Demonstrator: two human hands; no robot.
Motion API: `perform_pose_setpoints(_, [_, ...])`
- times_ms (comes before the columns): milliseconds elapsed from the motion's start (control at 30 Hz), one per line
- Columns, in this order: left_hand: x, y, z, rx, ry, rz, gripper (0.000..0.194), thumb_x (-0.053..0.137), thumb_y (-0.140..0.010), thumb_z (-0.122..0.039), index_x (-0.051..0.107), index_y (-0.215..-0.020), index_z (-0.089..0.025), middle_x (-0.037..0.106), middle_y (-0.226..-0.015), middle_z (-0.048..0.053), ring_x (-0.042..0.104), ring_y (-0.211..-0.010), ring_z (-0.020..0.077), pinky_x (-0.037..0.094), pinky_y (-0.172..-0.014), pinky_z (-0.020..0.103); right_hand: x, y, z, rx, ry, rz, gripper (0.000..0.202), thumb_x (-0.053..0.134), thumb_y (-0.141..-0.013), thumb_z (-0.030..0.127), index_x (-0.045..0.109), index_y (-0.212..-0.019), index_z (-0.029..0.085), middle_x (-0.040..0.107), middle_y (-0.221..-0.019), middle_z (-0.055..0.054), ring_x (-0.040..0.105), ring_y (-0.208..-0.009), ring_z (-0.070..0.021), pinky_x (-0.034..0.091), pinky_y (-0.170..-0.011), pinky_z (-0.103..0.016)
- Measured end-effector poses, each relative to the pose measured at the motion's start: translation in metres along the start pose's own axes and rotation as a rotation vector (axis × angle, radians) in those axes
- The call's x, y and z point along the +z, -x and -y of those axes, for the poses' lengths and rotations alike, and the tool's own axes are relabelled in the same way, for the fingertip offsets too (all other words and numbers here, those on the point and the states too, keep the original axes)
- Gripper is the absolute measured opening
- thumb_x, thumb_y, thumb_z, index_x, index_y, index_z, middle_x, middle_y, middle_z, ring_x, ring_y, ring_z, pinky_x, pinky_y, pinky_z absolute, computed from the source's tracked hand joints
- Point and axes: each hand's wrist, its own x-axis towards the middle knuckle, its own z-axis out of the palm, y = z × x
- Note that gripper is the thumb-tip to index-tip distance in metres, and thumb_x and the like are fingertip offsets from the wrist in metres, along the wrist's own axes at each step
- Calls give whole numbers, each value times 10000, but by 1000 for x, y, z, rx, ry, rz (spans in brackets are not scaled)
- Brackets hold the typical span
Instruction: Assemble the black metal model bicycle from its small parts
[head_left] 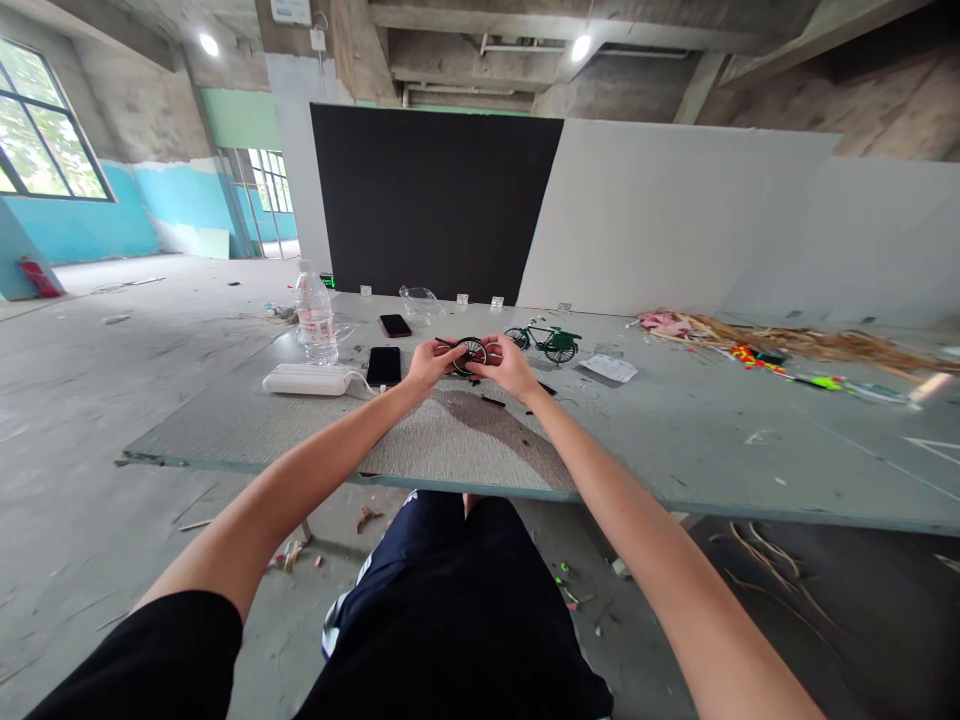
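Both hands are raised just over the table, pinching a small dark spoked model bicycle wheel (471, 354) between them. My left hand (429, 364) grips it from the left, and my right hand (510, 366) holds its right side with thumb and fingers. Whether more of a model is joined to the wheel is hard to make out. Behind my right hand stands a dark green model bicycle (553, 344), upright on its wheels. A small black part (493, 401) lies on the table below the hands.
To the left are a plastic bottle (316, 318), a white power strip (306, 380) with a cable, and two phones, one black phone (385, 366) nearest. A paper slip (609, 369) lies right of the bicycle. Scraps and fibres (810, 345) cover the far right.
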Motion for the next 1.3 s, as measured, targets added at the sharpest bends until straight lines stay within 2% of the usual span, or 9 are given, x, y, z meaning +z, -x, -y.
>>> perform_pose_setpoints(467, [2,1,-2,-16,4,-20,300,878,-692,-222,676,-883,-107,744,-824,55,710,-745,144,573,-826,323,-1,-2,-3,14,-47,3,634,910,-573,443,482,-997,246,633,-910,-6,690,-806,-219,665,-662,-414])
perform_pose_setpoints(733, [2,0,0,13,-5,-28,285,872,-694,-199,671,-875,-109,739,-800,45,702,-720,132,565,-790,299,-2,-3,-4,23,3,36,629,890,-595,517,484,-997,255,647,-922,-17,685,-812,-220,646,-681,-405])
perform_pose_setpoints(833, [-1,-3,-2,38,-9,-47,288,870,-699,-209,671,-882,-110,744,-815,49,703,-725,132,560,-779,287,-16,-7,-3,-15,151,34,511,738,-768,620,522,-1041,245,665,-947,-52,681,-859,-228,616,-703,-383])
perform_pose_setpoints(867, [-2,-4,-2,40,-10,-63,288,868,-702,-211,668,-885,-113,745,-816,50,705,-725,132,559,-771,282,-24,-9,-2,-52,252,-16,464,659,-835,634,541,-1045,238,674,-950,-66,677,-860,-225,599,-726,-376])
perform_pose_setpoints(967, [-4,-6,-4,31,-18,-103,276,852,-723,-201,656,-900,-120,745,-818,51,704,-703,128,549,-723,262,-54,-10,2,-179,646,-205,338,541,-953,525,609,-1037,204,702,-941,-98,662,-873,-231,532,-827,-377])
perform_pose_setpoints(1033, [-4,-6,-5,29,-31,-115,256,838,-739,-186,655,-906,-121,741,-803,49,696,-674,121,539,-688,250,-74,-7,5,-157,832,-224,273,536,-965,433,656,-977,189,719,-933,-105,655,-843,-228,503,-813,-363])
perform_pose_setpoints(1167, [-4,-5,-5,42,-74,-109,256,835,-747,-190,669,-931,-128,744,-819,57,693,-677,119,535,-683,248,-96,-2,6,99,993,38,211,617,-916,371,729,-880,196,748,-881,-89,667,-807,-223,474,-746,-326])
perform_pose_setpoints(1233, [-3,-4,-5,47,-91,-107,262,836,-747,-196,674,-941,-130,746,-829,61,692,-682,121,525,-666,241,-96,-1,5,194,1001,163,184,668,-882,374,752,-862,211,760,-890,-81,677,-810,-223,470,-724,-319])
perform_pose_setpoints(1300, [-3,-4,-5,52,-105,-106,263,835,-745,-200,678,-943,-128,744,-823,61,692,-687,125,510,-642,232,-90,-2,3,226,959,264,163,713,-845,376,769,-868,224,769,-910,-72,687,-819,-221,476,-709,-309])
